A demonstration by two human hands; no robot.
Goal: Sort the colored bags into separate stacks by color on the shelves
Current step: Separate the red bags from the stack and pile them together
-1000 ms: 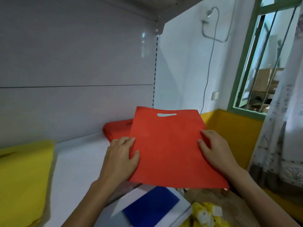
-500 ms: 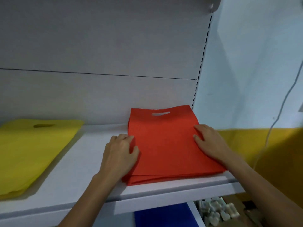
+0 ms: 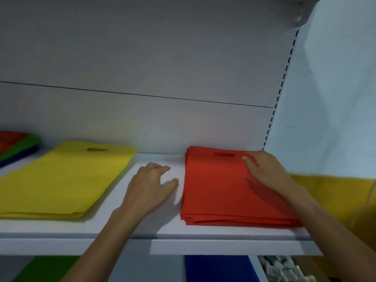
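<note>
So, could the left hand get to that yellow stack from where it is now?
Probably yes. The left hand lies open on the bare white shelf, between the yellow stack and the red stack, and nothing stands in its way.

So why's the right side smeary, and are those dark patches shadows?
Head view: the right hand and yellow wall band are motion-blurred; the dark patches are shadows, cast by the left hand on the white shelf and by the right hand on the stack of flat red fabric bags; the stack of flat yellow fabric bags looks sharper.
</note>
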